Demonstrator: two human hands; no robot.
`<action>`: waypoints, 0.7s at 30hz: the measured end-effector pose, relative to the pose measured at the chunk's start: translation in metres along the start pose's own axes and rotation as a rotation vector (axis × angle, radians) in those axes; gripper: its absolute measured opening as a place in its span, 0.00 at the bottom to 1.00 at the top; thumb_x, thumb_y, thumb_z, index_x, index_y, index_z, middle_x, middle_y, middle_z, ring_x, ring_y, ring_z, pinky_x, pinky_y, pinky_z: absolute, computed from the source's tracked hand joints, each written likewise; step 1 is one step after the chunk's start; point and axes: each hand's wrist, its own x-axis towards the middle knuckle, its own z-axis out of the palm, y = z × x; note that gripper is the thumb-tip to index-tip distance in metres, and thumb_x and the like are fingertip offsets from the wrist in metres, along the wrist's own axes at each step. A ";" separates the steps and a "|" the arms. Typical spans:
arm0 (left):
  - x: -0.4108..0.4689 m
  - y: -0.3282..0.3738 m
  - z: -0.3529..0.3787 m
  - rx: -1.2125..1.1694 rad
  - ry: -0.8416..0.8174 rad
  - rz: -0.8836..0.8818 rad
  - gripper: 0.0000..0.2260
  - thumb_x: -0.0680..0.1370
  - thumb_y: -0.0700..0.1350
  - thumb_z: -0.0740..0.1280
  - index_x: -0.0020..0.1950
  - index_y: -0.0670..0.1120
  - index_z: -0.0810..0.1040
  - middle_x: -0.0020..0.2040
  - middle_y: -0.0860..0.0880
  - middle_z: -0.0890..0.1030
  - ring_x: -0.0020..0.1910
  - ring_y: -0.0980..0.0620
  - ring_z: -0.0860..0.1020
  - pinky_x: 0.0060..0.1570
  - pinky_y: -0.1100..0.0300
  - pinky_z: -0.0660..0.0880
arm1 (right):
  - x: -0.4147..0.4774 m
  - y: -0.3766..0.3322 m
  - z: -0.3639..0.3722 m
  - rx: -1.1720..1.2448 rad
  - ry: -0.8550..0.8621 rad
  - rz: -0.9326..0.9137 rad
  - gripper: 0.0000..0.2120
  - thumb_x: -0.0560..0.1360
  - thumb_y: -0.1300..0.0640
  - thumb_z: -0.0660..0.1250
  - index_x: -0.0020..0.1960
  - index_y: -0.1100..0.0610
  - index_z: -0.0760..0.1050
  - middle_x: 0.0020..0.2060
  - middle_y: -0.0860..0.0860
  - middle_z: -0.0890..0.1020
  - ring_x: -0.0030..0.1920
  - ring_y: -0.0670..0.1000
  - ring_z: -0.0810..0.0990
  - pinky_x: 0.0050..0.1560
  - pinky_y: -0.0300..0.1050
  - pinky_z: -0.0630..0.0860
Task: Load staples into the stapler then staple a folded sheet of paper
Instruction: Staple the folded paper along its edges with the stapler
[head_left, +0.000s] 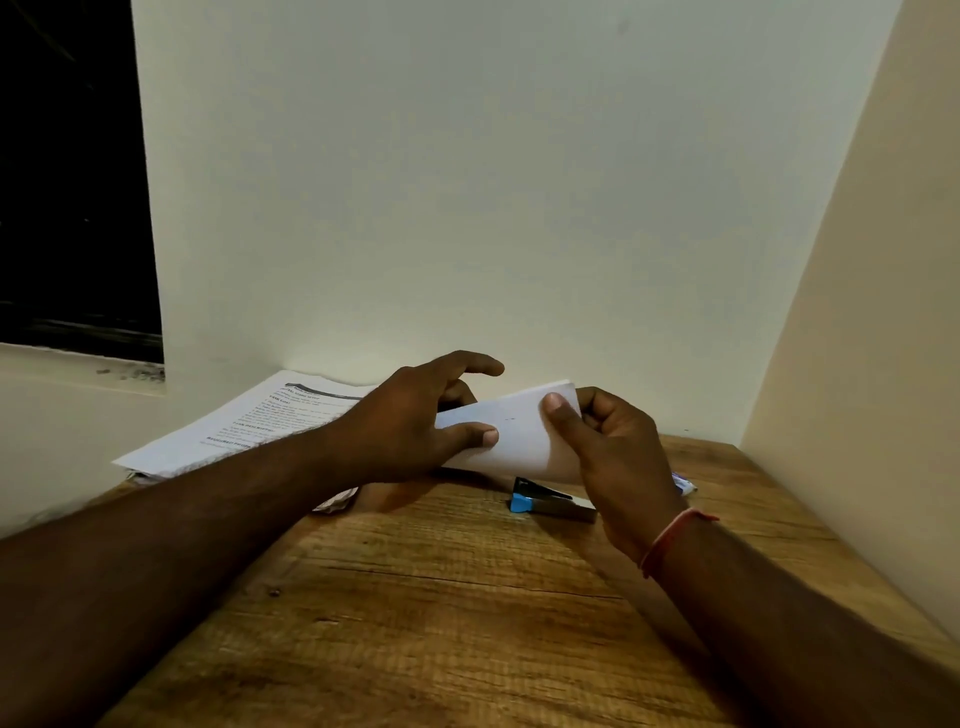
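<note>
Wooden tabletop fills the lower frame, with both your forearms coming in from the bottom corners.

Red thread band on your right wrist.

Stapler lies flat on the tabletop, lower centre-right, just under the paper. Black top, blue end facing frame-left, grey metal base. Its right end is hidden behind your right hand. Can't tell if the staple tray is open.

Your right hand is grasping the right end of the folded sheet of paper: thumb pressed on the front face near the top corner, fingers curled behind.

Your left hand is grasping the left end: thumb on the front face, other fingers behind the sheet, index finger sticking out above it, off the paper.

The sheet is held up off the tabletop between both hands at frame centre, tilted, right end higher. It's white, with a small dark mark near the middle.

Small blue-and-white packet pokes out behind your right hand, on the tabletop. Too little of it shows to identify.

Printed sheets sit centre-left, beyond your left forearm, against the wall. Text is unreadable.

Pale wall takes up the upper frame. Dark window opening at upper left. A second wall angles in along the right edge.
</note>
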 end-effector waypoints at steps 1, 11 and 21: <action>0.001 -0.003 -0.001 -0.004 -0.002 -0.009 0.30 0.79 0.54 0.80 0.79 0.64 0.72 0.47 0.59 0.88 0.54 0.62 0.84 0.55 0.64 0.75 | 0.001 0.000 -0.001 0.022 0.036 0.018 0.12 0.84 0.45 0.72 0.50 0.52 0.87 0.45 0.45 0.89 0.47 0.48 0.84 0.46 0.50 0.83; 0.001 -0.011 -0.004 0.047 -0.038 -0.046 0.29 0.76 0.56 0.83 0.74 0.68 0.75 0.54 0.57 0.90 0.59 0.57 0.86 0.61 0.61 0.81 | 0.004 -0.002 -0.006 -0.198 0.006 -0.053 0.44 0.65 0.45 0.88 0.76 0.37 0.72 0.68 0.42 0.79 0.63 0.47 0.81 0.56 0.44 0.86; 0.001 -0.003 -0.003 0.054 -0.015 0.001 0.28 0.77 0.55 0.83 0.73 0.67 0.76 0.50 0.57 0.89 0.58 0.58 0.86 0.57 0.64 0.78 | 0.006 -0.006 -0.010 -0.205 -0.015 -0.077 0.40 0.70 0.50 0.86 0.77 0.36 0.74 0.71 0.39 0.75 0.67 0.48 0.76 0.68 0.56 0.83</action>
